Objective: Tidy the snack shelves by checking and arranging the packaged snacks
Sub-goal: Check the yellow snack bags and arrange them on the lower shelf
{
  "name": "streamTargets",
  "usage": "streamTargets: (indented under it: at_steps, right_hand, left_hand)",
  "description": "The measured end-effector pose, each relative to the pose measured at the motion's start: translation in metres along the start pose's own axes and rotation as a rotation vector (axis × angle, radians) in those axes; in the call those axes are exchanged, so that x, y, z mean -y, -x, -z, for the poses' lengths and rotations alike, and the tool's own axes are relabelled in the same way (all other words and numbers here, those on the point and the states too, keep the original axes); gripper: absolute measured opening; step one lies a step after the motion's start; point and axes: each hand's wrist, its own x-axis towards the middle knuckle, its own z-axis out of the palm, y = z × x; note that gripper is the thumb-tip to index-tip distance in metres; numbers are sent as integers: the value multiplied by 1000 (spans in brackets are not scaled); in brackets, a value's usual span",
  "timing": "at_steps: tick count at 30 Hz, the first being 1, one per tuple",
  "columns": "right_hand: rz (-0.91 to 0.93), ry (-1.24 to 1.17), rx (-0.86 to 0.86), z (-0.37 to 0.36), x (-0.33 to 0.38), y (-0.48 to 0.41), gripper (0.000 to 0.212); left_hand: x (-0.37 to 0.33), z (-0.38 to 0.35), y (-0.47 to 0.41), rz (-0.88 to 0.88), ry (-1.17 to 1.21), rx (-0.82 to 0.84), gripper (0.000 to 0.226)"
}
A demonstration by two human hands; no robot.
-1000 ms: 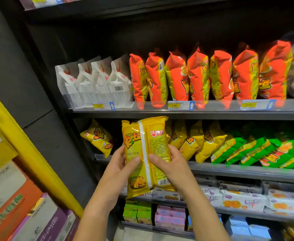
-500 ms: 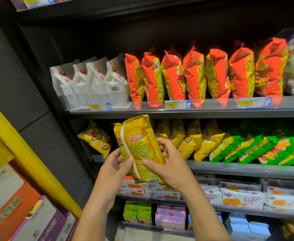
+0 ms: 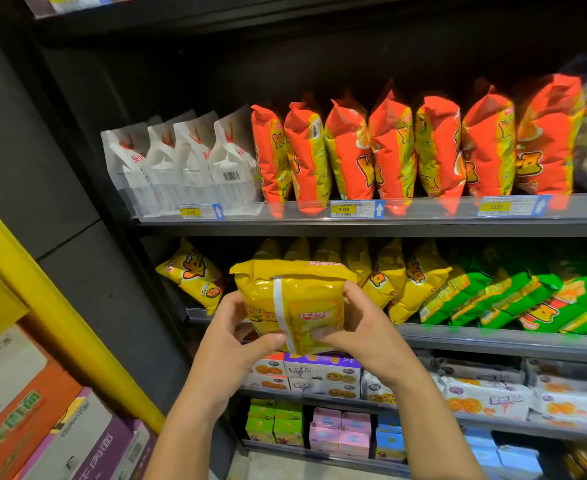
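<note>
Packet (image 3: 292, 303) has tipped forward, top edge toward shelf (image 3: 493, 338).

Dim, dark shelf back (image 3: 320, 64); front-lit orange snack bags (image 3: 351, 150) saturated; motion blur, wide-angle warp at right edge.

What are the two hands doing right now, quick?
Left hand: closed, holding the yellow snack bag by its left side.
Right hand: closed, holding the same bag by its right side.
</note>
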Motion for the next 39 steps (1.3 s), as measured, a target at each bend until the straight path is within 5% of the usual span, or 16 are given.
streamTargets:
  at_steps: [13,22,25,35,39]
  right_hand:
    - [-183,-238,17,-11,0,-6,48]
    - [-305,-302,40,-22,-3,-12,35]
    - [-296,-338,70,-24,-7,-13,38]
    - [-262,-312,130,-41,-25,-35,34]
    - [-271,-103,93,-59,-37,-57,55]
  left_hand:
    - [-6,-11,-7,215,301,-44,68]
    - [-8,-7,-6,367,386,31,39]
    - [2,0,-6,406,418,65,52]
    - [41,30,-14,261,378,40,56]
    - [60,48,-30,258,343,-113,47]
